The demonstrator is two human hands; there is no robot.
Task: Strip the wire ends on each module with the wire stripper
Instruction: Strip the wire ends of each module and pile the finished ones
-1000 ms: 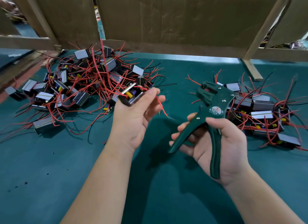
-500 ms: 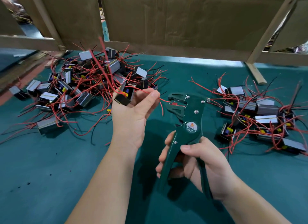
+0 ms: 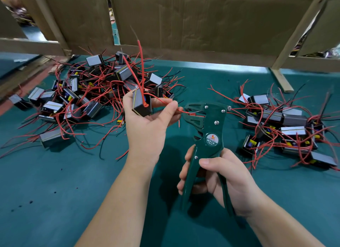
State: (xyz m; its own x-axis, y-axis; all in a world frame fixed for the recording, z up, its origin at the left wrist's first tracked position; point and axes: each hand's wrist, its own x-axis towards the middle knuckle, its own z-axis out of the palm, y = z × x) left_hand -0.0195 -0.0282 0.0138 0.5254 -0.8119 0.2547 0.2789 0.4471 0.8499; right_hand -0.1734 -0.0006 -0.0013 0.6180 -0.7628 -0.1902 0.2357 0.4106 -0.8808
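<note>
Since half a second ago the wire stripper [image 3: 212, 136] has come up and closer, its head now level with the wire, and the module [image 3: 140, 104] has turned in my grip so a dark side faces me; a second ago the tool was well off to the right of the left hand.

My left hand [image 3: 147, 131] holds the module in curled fingers, raised above the table; thumb and forefinger of that same hand pinch a red wire [image 3: 182, 111] that runs from the module to the right; its end reaches the open mouth of the stripper's head, just beside the thumb tip; two more red leads stand up from the module, away from the hand; a short red end hangs below the thumb.

My right hand [image 3: 226, 180] is wrapped round the green handles, thumb across the front, fingers curled round the left handle; the handles stand apart, not squeezed together; the tool stands nearly upright, head on top, with a round label reading W01A on its face.

Beyond the left hand and to its left lies a big heap of modules [image 3: 82, 92] tangled in red and black wires; to the right of the right hand and beyond it lies a smaller group of modules [image 3: 292, 131]; both rest on the green table [image 3: 55, 191]; farther out past both hands stand cardboard sheets [image 3: 184, 17] held by a wooden frame [image 3: 281, 79].
</note>
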